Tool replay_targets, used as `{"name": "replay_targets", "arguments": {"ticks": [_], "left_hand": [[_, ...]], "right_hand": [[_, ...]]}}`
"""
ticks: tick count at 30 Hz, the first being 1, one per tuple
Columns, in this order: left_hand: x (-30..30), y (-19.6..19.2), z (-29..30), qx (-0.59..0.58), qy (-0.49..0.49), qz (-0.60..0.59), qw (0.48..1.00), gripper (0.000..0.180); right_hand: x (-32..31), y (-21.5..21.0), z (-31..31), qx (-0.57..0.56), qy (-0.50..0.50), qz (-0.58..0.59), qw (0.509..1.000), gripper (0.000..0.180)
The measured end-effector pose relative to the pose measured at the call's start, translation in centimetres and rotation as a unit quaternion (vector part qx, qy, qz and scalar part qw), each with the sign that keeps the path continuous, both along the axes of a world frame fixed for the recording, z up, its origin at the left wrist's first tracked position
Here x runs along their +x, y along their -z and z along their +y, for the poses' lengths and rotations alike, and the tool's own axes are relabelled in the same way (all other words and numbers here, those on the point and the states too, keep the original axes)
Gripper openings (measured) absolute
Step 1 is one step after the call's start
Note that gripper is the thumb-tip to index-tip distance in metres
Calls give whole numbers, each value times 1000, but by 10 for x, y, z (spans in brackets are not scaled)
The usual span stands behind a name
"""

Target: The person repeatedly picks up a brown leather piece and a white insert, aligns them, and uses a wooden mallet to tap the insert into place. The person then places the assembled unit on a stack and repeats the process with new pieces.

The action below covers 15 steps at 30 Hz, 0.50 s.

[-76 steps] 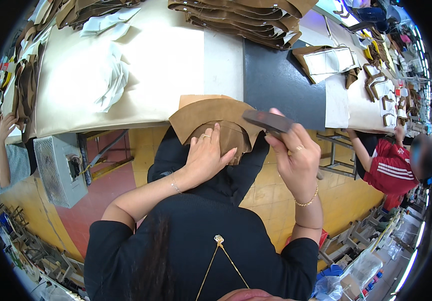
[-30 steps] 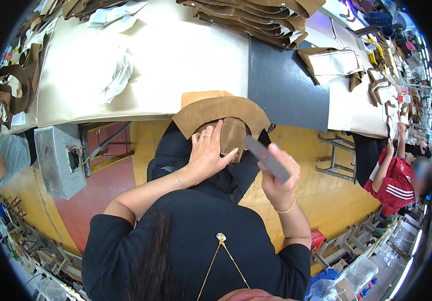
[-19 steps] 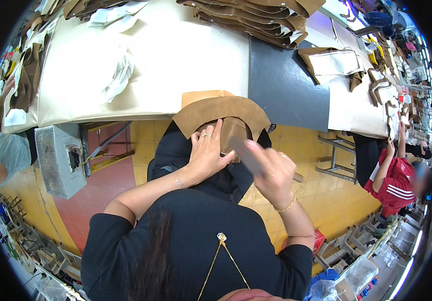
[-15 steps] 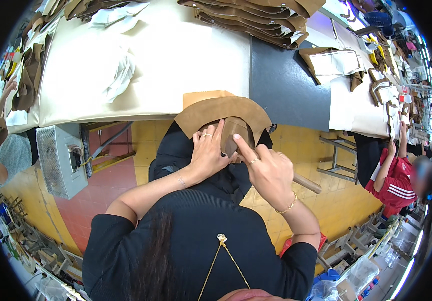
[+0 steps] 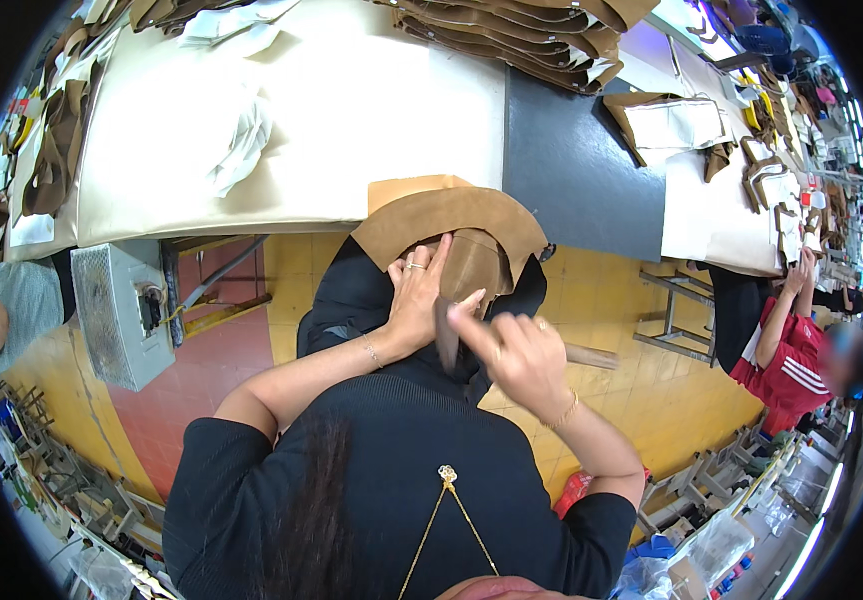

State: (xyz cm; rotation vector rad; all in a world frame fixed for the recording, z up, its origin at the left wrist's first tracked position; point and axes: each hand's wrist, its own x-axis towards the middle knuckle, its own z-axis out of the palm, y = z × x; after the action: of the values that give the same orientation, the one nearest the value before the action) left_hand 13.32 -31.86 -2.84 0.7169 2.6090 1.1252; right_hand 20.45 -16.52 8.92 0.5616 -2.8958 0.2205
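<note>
Left hand [image 5: 416, 300] lies flat, fingers spread and unclenched, pressing on the brown leather piece [image 5: 456, 225]; it grips nothing, just pins the piece, with a ring showing on 1 finger. Right hand [image 5: 511, 350] is just right of the leather piece's lower fold, closed around a wooden-handled tool [image 5: 581, 355] whose handle sticks out to the right of the fist; the working end is hidden behind the fingers, so what kind of tool it is can't be told. The leather piece sits over the person's lap, just below the near edge of the cream-topped table [image 5: 351, 130], its curved upper flap wide and a narrower lighter flap folded under it near the left fingertips. Progress, as a judgement: the piece is shaped and folded and is being worked along the inner fold; how much of that edge is finished isn't visible, and no finished copies can be singled out near it. Stacked brown leather panels [image 5: 511, 30] lie on the far side of the table, well apart from the leather piece. Both forearms come up from below, elbows bent, left wrist straight, right wrist cocked inward toward the fold. Another person in a red shirt [image 5: 786, 350] sits well to the right of the leather piece.
</note>
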Motion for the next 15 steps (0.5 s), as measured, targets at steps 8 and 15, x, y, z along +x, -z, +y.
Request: {"name": "replay_targets", "arguments": {"ticks": [8,15], "left_hand": [[0,-2,0,4,4,-10,1000,95],[1,1,0,17,-2,3,1000,95]], "right_hand": [[-1,9,6,-130,28,50,990,58],[-8,11,7,-361,172,58,915,49]]}}
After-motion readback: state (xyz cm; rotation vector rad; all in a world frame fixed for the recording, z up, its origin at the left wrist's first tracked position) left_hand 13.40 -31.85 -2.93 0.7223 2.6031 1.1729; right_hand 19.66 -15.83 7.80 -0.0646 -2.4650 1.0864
